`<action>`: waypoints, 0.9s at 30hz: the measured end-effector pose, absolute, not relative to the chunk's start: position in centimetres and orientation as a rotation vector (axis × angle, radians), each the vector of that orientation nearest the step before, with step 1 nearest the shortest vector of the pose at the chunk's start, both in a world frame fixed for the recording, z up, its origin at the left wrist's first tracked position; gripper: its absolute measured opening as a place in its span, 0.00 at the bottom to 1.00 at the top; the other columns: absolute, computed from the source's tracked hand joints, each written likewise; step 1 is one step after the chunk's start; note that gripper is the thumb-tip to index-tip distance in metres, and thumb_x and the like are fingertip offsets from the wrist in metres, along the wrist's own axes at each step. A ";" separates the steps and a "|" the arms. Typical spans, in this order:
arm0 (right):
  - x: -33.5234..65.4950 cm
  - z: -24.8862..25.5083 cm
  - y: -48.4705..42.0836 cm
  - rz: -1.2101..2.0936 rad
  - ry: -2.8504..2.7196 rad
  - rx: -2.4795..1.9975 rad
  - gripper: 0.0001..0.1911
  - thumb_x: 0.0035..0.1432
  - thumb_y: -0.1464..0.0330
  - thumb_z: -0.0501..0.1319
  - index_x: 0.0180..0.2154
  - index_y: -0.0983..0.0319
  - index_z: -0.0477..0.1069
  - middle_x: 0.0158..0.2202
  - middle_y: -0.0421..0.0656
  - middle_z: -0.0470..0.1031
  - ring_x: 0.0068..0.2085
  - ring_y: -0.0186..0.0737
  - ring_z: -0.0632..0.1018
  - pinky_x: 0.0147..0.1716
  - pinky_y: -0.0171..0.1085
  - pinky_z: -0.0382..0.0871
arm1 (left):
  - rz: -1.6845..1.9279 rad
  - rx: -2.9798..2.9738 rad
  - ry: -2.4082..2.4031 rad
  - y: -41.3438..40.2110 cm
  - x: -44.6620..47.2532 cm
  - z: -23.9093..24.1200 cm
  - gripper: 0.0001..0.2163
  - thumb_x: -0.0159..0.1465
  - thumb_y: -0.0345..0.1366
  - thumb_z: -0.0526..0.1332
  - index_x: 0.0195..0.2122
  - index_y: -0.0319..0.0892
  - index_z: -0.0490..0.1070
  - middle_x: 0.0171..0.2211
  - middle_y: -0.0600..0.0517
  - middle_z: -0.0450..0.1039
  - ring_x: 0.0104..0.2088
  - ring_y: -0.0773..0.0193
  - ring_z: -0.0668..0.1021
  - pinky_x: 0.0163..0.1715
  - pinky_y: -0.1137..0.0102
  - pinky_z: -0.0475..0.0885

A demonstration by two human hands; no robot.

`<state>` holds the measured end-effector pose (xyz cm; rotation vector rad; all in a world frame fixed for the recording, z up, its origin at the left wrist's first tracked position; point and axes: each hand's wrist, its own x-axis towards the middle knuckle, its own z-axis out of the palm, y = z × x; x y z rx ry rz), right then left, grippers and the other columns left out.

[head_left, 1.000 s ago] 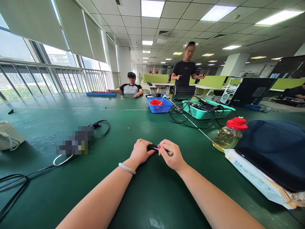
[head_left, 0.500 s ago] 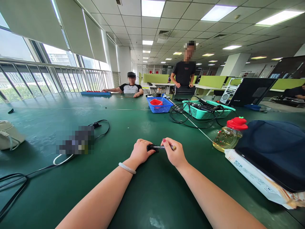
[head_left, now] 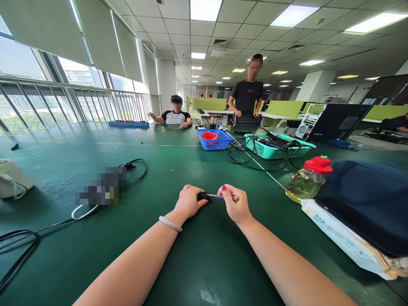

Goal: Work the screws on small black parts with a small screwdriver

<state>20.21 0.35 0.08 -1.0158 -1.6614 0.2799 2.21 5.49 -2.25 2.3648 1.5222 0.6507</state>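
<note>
On the green tabletop (head_left: pixel 204 250), my left hand (head_left: pixel 188 201) is closed around a small black part (head_left: pixel 202 196), whose exact kind I cannot make out. My fingers cover much of it. My right hand (head_left: pixel 236 205) grips a small screwdriver (head_left: pixel 219 196) by its clear handle, which has a yellowish end. The thin metal shaft points left, and its tip meets or lies very close to the black part. A pale bangle (head_left: pixel 170 224) circles my left wrist.
Ahead are a blue basket (head_left: pixel 214 140) with a red tray and a green basket (head_left: pixel 270 148) of black cables. On the right stand a red-capped bottle (head_left: pixel 306 180), a white packet (head_left: pixel 344 242) and a dark bag (head_left: pixel 366 204). Two people (head_left: pixel 247 95) are across the table.
My right hand and the screwdriver have shifted slightly right, showing more of the shaft. My left hand stays put. The seated person across the table has lifted one hand.
</note>
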 end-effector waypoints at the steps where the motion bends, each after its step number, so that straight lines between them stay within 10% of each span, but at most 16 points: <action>1: 20.2 0.0 0.4 0.276 -1.666 -1.013 0.27 0.70 0.54 0.49 0.22 0.59 0.67 0.17 0.36 0.60 0.20 0.33 0.63 0.23 0.34 0.57 | 0.651 2.368 1.520 5.5 2.2 -2.3 0.15 0.60 0.41 0.67 0.47 0.43 0.79 0.48 0.46 0.80 0.55 0.48 0.72 0.57 0.56 0.68; 27: 20.0 0.3 0.0 -0.021 -2.055 -0.909 0.16 0.64 0.67 0.54 0.23 0.58 0.63 0.20 0.38 0.65 0.22 0.34 0.65 0.24 0.35 0.57 | 0.690 2.377 1.496 5.6 2.1 -2.4 0.12 0.61 0.40 0.65 0.45 0.44 0.80 0.46 0.47 0.81 0.54 0.48 0.72 0.57 0.56 0.68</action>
